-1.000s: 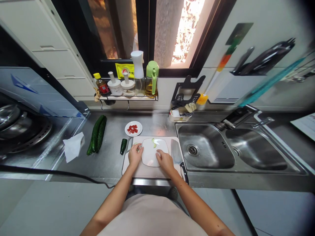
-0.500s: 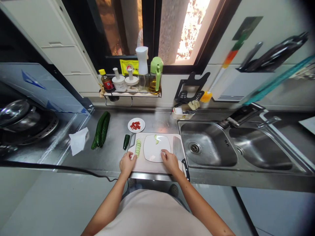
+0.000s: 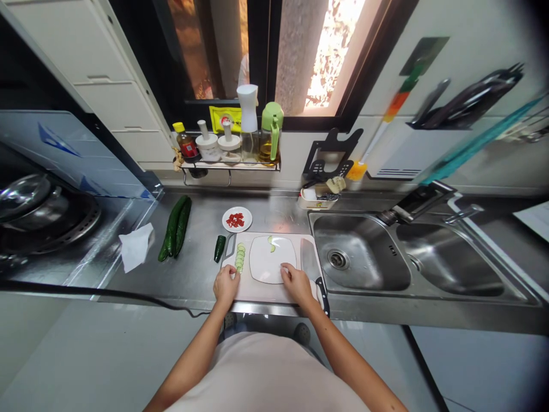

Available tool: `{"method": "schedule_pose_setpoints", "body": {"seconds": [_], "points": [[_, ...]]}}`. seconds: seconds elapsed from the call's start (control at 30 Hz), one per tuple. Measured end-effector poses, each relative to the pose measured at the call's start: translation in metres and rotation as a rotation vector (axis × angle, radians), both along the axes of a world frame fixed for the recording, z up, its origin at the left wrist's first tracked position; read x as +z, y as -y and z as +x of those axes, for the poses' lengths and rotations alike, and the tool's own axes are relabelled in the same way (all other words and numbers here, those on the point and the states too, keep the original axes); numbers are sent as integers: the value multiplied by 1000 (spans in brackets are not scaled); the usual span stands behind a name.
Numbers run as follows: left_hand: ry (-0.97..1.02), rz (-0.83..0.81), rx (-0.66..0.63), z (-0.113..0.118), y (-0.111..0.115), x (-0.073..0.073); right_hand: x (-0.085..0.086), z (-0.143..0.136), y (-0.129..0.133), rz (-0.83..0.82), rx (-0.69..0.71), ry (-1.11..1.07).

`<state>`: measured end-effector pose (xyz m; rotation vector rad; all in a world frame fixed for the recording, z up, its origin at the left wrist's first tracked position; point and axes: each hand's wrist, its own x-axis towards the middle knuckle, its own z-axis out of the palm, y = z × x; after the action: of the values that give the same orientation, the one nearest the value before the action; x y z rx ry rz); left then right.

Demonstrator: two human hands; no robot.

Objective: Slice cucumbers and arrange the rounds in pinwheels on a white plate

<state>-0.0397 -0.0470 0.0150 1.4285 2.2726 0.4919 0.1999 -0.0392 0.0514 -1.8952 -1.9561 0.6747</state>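
2 bare hands work low over a pale cutting board at the edge of the steel counter; the left hand is at the board's left side, its thumb and fingers drawn close together beside the near end of a row of cucumber slices; whether a slice is pinched between them I cannot tell; the row lies overlapping on the board, running away from the person, left of a white square plate.

The right hand is at the plate's right edge, thumb and fingers curled; I cannot tell whether they grip the rim or only rest against it; pale green slices lie on the plate's far part; a knife lies along the board's right side, its black handle toward the person.

Left of the board lies a cut cucumber piece; farther left, 2 whole cucumbers lie side by side; beyond the board, a small round plate holds chopped red pieces; the double sink is on the right.
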Motion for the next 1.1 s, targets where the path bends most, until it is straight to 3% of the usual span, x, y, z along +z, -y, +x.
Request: {"method": "schedule_pose_setpoints", "body": {"seconds": [0.13, 0.23, 0.4, 0.57, 0.7, 0.9, 1.0, 1.1], "points": [[175, 87, 40, 1, 1, -4, -3, 2, 1, 13, 2, -30], [468, 192, 75, 4, -2, -3, -3, 3, 0, 27, -9, -72], [989, 258, 77, 20, -15, 21, 6, -7, -6, 57, -19, -284], [1211, 153, -9, 40, -23, 59, 25, -30, -15, 24, -1, -671], [1266, 99, -68, 50, -26, 76, 34, -39, -21, -6, 41, -790], [1214, 23, -30, 52, -24, 74, 36, -34, -24, 7, 54, -815], [1264, -158, 27, 53, -19, 69, 37, -32, -25, 11, 39, -804], [1499, -389, 48, 56, -16, 66, 38, -30, -25, 7, 38, -774]]}}
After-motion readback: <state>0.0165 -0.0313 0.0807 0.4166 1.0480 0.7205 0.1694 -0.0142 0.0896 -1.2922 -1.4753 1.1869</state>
